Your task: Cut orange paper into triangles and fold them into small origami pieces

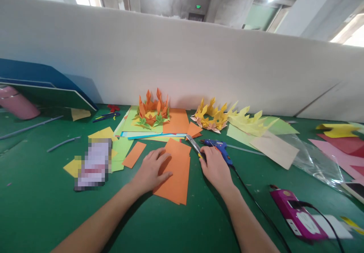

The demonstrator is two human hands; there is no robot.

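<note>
My left hand (153, 169) lies with fingers apart on the left side of some orange paper sheets (179, 173), stacked slightly out of line. My right hand (215, 167) is closed around a utility knife (194, 144), its silvery front end pointing away and to the left. The rest of the knife is hidden under my fingers. Just beyond that hand lies a blue glue gun (224, 150), partly covered by it. A small orange paper strip (134, 155) sits left of the sheets, and cut orange pieces (194, 130) lie behind them.
An orange paper crown (153, 109), a golden-yellow one (211, 114) and a pale yellow spiky strip (251, 119) stand at the back. A blurred-out phone (95, 164) lies left. A magenta power box (298, 213) with a black cord is at right. Scissors (106, 116) lie back left.
</note>
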